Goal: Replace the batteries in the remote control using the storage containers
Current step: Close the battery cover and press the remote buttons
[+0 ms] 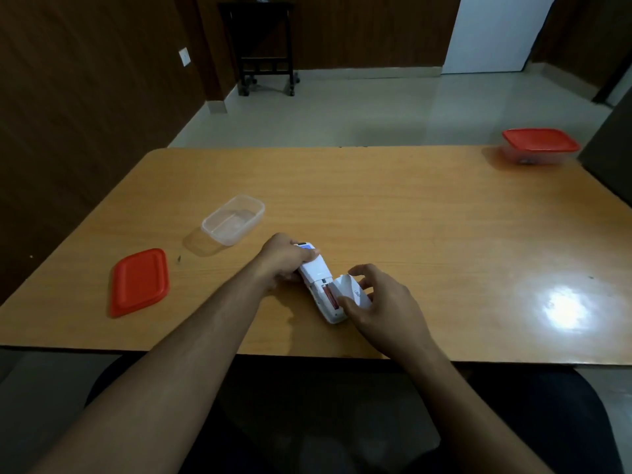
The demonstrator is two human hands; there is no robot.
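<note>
I see the white remote (316, 268) lying back-up near the front of the glossy wooden bench (410, 217), a reddish battery (330, 295) exposed. My left hand (284, 256) grips its far end; my right hand (383, 302) pinches the loose white cover (352, 290) in curled fingers. The clear plastic tub (234, 218) sits open beside its red lid (139, 282).

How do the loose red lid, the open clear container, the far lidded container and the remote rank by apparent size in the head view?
1. loose red lid
2. far lidded container and open clear container: alike, and distance differs, so unranked
3. remote, partly hidden by hands
</note>
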